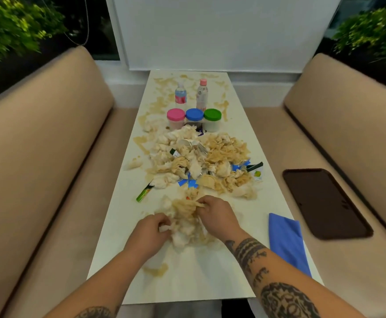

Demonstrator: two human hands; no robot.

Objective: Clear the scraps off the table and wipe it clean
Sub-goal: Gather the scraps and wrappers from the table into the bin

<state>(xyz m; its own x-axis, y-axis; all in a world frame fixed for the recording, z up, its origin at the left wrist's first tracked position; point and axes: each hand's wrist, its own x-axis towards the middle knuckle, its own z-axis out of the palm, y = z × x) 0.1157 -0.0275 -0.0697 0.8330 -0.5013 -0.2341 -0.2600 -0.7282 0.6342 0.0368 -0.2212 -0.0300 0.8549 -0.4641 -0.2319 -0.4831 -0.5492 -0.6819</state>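
Both forearms reach in from bottom of frame, wrists bent down over a small wad of tissues point(185, 228) at lower centre of table point(210, 278). Left hand point(149, 232) w/ fingers curled into wad's left edge; right hand point(215, 214) pinching a stained bit at top. Big scrap pile point(201, 161) mid-frame, beyond hands. Blue cloth point(287, 242) lower right on table edge, untouched.

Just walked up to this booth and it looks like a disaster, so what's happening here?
A person is gathering soggy tissue scraps at the near end of the white table. The left hand and right hand both grip the small wad of wet tissue. The big scrap pile and brown spills remain. The folded blue cloth lies untouched at the table's right edge; wiping hasn't started.
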